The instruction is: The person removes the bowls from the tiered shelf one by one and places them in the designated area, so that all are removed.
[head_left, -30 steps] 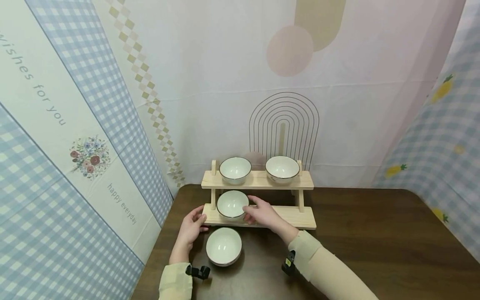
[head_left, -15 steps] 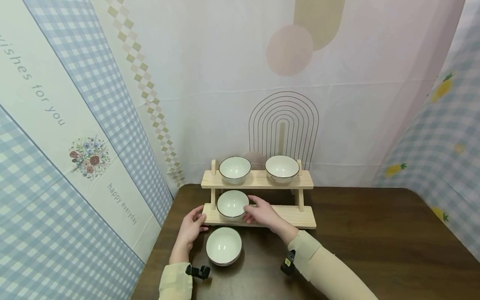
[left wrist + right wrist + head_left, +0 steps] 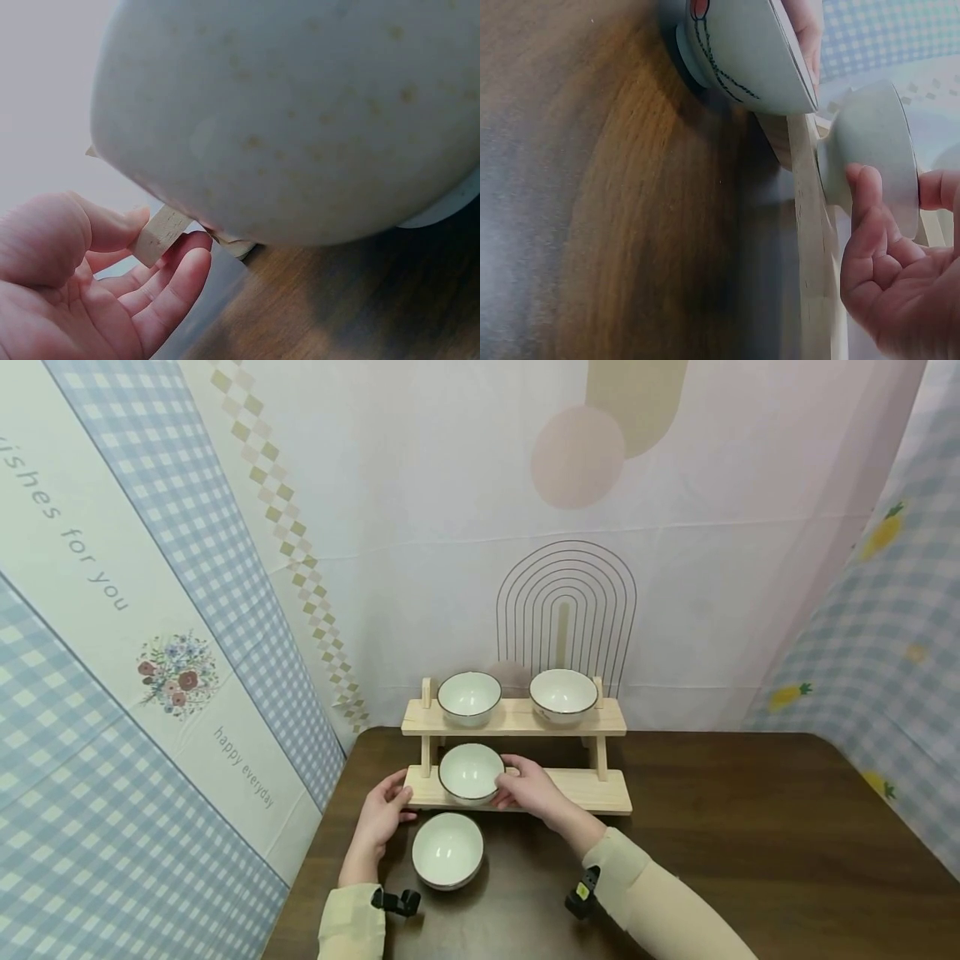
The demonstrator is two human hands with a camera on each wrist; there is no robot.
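Observation:
A white bowl with a dark rim (image 3: 471, 772) is on the left part of the lower shelf of a two-tier wooden rack (image 3: 585, 790). My right hand (image 3: 529, 788) pinches this bowl from its right side; in the right wrist view the thumb is at the rim and fingers (image 3: 866, 199) are against its outer wall. My left hand (image 3: 381, 814) grips the left end of the lower board, and the left wrist view shows the board end (image 3: 160, 234) between thumb and fingers. Another white bowl (image 3: 447, 850) stands on the table before the rack, close to my left hand.
Two more white bowls, one left (image 3: 469, 695) and one right (image 3: 563, 693), sit on the upper shelf. The rack stands at the back of a dark wooden table (image 3: 735, 835), near a hanging patterned cloth (image 3: 420, 593).
My right hand and the bowl it holds on the lower shelf have shifted slightly right and toward me. The left hand keeps its grip on the board, and the other bowls have stayed put.

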